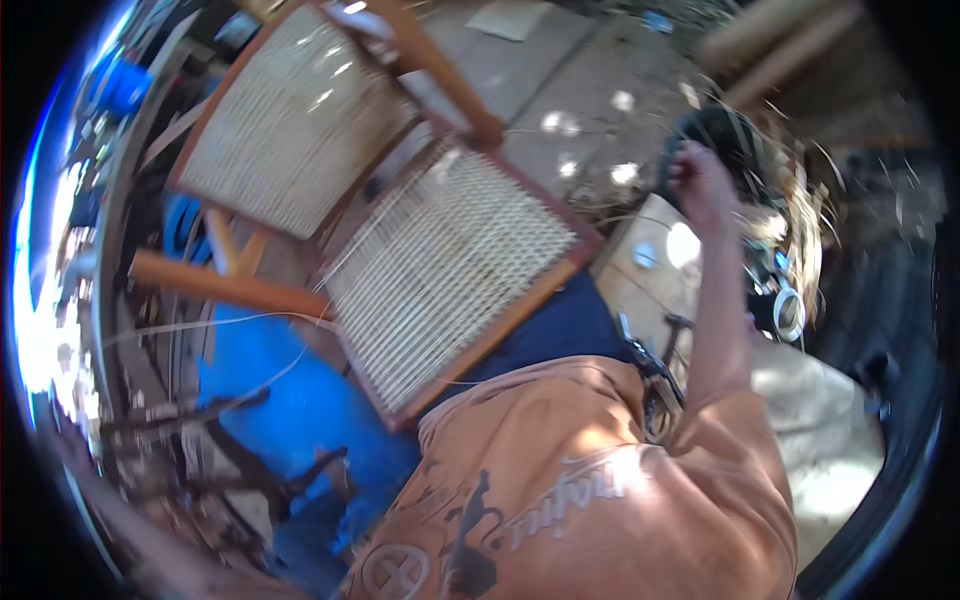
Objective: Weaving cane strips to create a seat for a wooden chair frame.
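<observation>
A hand could pass freely over the woven seat [450, 260] as far as the woven backrest [300, 120], which blocks the way beyond; only a narrow gap divides the two. Dark blue cloth [570, 320] closes off the near edge. To the left, a wooden bar [230, 285] juts out, and a pale strand [215, 323] crosses just below it. Between the seat and the right hand [703, 190] lies a passage over the floor [560, 95] — loose strands [805, 220] crowd its far side. Room around the left hand is too blurred to judge.
</observation>
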{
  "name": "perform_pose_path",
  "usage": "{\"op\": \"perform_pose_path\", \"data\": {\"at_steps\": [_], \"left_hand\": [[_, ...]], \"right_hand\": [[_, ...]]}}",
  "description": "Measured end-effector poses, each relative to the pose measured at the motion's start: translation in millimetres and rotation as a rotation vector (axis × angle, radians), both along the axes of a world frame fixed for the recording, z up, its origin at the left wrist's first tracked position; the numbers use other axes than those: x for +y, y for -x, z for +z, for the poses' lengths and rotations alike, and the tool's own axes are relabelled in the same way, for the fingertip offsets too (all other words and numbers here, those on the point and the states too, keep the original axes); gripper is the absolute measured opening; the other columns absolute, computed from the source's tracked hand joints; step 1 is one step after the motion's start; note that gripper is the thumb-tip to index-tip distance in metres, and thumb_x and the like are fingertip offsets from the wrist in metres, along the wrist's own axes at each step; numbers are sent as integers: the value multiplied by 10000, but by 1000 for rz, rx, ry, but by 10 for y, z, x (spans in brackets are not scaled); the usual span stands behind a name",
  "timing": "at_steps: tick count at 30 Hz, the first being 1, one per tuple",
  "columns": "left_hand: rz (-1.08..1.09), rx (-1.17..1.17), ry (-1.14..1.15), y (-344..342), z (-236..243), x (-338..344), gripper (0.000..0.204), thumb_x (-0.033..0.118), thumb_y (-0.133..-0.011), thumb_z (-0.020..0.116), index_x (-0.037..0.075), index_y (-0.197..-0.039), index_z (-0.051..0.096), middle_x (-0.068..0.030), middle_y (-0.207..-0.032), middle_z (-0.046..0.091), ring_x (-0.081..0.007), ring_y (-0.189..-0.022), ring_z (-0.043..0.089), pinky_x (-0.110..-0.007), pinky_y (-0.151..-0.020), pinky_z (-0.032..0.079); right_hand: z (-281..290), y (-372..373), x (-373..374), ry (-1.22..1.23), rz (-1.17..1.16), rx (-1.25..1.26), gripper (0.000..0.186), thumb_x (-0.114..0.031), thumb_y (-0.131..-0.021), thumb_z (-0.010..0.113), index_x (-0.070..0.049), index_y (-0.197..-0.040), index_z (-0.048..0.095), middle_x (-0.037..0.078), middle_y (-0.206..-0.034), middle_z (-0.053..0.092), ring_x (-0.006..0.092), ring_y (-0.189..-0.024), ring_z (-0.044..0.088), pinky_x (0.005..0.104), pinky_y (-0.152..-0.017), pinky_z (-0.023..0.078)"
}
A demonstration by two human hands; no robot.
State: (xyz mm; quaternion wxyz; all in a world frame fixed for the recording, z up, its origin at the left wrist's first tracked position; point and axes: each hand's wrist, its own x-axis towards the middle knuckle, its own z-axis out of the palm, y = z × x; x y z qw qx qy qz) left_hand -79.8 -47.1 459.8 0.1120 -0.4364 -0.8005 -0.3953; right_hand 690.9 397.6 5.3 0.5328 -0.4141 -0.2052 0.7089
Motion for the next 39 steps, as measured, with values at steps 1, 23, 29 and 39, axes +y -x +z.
{"op": "perform_pose_path", "data": {"at_steps": [1, 23, 29, 39], "left_hand": [[-15, 74, -21, -278, -153, 375, 503, 159, -906, 470, 28, -1350, 275, -111, -1310, 341, -184, -1153, 297, -322, -926, 296], [-54, -225, 781, -1750, -3111, 970, 281, 247, -865, 495, -22, -833, 569, -104, -757, 583, -225, -673, 558, -344, -622, 450], [308, 197, 1281, -2058, -3622, 116, 290, 266, -811, 548, 20, -948, 618, -203, -970, 599, -337, -917, 585, -412, -796, 472], [-47, -915, 474, -3917, -3963, 1302, 175, 133, -871, 545, -7, -969, 579, -24, -738, 530, -69, -684, 451, -225, -636, 410]], "right_hand": [[248, 103, 47, -122, 79, -109, 168, -226, -898, 531, -79, -968, 575, -6, -771, 574, 90, -676, 534, 211, -575, 434], [1105, 298, 1796, -328, 138, -388, 148, -192, -898, 544, -97, -1010, 564, -17, -871, 582, 98, -766, 557, 238, -658, 453], [343, 1556, -9, -410, 326, -663, 96, -175, -861, 569, -83, -867, 543, 30, -766, 558, 102, -685, 541, 241, -619, 460], [159, 2946, -1976, 73, 879, -156, 57, -83, -831, 579, -33, -850, 596, 15, -679, 582, 70, -588, 543, 197, -485, 428]]}}
